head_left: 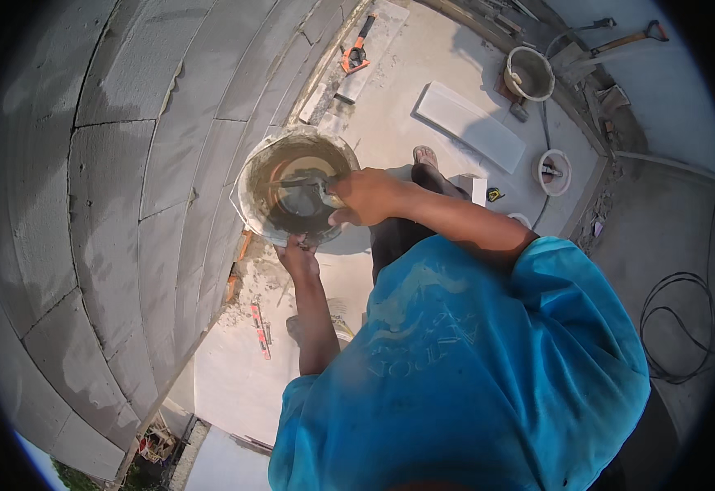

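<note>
A mortar-stained bucket (261, 196) with murky grey contents hangs in front of me, close to the block wall (108, 213). My left hand (298, 255) grips the bucket at its lower rim. My right hand (361, 196) is closed on the handle of a metal tool (324, 186), probably a trowel, whose blade reaches into the bucket; its exact shape is partly hidden.
An orange saw (354, 57) lies at the upper middle, a white slab (468, 127) to the right. Around them are two buckets (527, 69), (561, 168), a shovel (623, 42), a tape measure (495, 195), a red level (260, 331) and coiled cable (676, 327).
</note>
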`<state>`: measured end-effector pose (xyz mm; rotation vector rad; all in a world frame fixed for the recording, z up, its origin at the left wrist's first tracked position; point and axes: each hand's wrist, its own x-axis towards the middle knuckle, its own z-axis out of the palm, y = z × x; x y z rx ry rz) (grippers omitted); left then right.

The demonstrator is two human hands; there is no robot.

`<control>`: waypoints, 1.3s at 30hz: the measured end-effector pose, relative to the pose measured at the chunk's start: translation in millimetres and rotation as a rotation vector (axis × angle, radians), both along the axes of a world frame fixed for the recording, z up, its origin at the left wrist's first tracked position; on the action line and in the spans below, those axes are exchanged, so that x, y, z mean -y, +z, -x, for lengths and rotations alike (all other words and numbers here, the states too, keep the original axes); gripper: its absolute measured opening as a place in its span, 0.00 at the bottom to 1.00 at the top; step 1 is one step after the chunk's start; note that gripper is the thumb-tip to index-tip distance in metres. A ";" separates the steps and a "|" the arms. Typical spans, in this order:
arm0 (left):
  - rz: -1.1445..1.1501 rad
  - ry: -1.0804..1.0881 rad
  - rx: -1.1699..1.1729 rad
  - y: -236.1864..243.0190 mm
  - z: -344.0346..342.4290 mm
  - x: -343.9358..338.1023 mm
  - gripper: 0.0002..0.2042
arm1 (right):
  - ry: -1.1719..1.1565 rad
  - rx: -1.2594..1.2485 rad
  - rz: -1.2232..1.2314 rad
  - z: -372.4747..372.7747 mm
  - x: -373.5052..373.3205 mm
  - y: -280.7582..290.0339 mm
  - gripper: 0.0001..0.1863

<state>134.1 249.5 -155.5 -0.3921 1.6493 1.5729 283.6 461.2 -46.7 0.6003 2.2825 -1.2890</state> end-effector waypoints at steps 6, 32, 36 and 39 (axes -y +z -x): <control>0.013 -0.027 0.273 -144.0 -12.5 -67.8 0.26 | -0.857 -0.241 -0.097 -86.8 -4.5 -117.2 0.28; 0.376 0.652 0.185 -603.1 -299.3 -296.6 0.45 | -2.424 0.463 0.180 -658.9 -34.1 -770.6 0.51; 0.605 -0.710 -0.437 -650.4 -307.9 -392.3 0.45 | -2.537 0.425 0.118 -646.6 -50.4 -776.7 0.46; 0.548 -1.040 -0.460 -679.2 -303.1 -427.9 0.44 | -2.571 0.426 0.003 -664.2 -46.3 -798.3 0.46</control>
